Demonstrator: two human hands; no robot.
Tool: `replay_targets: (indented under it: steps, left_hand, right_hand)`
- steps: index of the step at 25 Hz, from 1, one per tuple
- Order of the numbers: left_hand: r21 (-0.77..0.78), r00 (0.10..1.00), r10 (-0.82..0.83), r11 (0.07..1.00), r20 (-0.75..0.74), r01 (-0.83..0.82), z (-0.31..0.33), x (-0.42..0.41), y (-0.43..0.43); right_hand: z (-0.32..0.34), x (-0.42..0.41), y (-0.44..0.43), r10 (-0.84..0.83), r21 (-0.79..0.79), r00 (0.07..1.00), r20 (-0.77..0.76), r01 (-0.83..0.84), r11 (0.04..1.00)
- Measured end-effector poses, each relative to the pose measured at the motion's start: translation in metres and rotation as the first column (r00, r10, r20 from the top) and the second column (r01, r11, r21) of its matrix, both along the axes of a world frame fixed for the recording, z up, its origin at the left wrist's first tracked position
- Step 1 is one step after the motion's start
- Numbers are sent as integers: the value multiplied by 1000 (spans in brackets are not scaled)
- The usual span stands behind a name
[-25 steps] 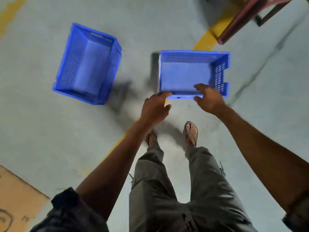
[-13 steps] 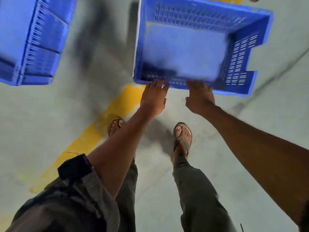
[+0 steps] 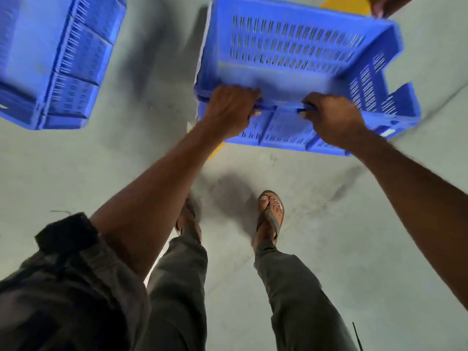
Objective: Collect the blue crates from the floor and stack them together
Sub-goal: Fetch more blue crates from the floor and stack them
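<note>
Grey concrete floor (image 3: 76,173), with a blue crate (image 3: 291,51) gripped at its near rim in the upper centre of the frame.
Both arms are stretched forward and down; the left hand (image 3: 229,110) and right hand (image 3: 331,117) are curled over the rim, fingers clamped on it side by side. A second blue crate (image 3: 55,59) is seen at the upper left, well apart.

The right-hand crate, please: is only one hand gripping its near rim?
No, the left hand and the right hand both grip the near rim of the crate.
</note>
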State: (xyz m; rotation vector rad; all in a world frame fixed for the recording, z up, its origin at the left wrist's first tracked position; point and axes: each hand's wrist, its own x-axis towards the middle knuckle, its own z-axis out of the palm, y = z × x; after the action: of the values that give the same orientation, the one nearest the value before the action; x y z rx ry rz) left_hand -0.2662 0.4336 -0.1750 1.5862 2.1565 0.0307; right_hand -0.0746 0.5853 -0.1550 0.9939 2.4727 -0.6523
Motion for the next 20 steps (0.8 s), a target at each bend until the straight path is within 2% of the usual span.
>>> replay_targets:
  steps: [3,4,6,8,9,11,14,17,20]
  left_hand:
    - [-11,1000,23,1000,21,-23,114,-32,27]
    - [-17,999,33,999,29,-33,157,-39,28]
    - [-31,998,57,998,28,-56,243,-48,11]
    - [-55,995,95,994,6,-95,327,-49,-34]
    - [-75,991,135,988,0,-134,368,-44,-65]
    - [-104,969,246,964,-9,-246,440,-32,-132]
    - [-201,933,359,912,-36,-358,539,5,-238]
    - [-278,901,411,857,-134,-433,607,44,-317]
    - [-137,783,550,786,-288,-603,653,84,-398]
  right_hand:
    - [102,-23,42,-172,-195,977,-130,145,970]
    - [140,-28,46,-161,-260,980,-117,126,957]
    - [211,-39,47,9,-299,999,-34,-19,954]
    - [278,-49,24,195,-286,979,55,-172,943]
    - [310,-52,4,244,-284,968,52,-220,933]
    - [365,-57,-38,323,-282,944,-71,-329,901]
    - [444,-54,-131,460,-80,849,-258,-494,866]
    - [524,-54,-219,656,211,661,-365,-627,750]
    - [569,-58,-290,751,380,441,-492,-667,640]
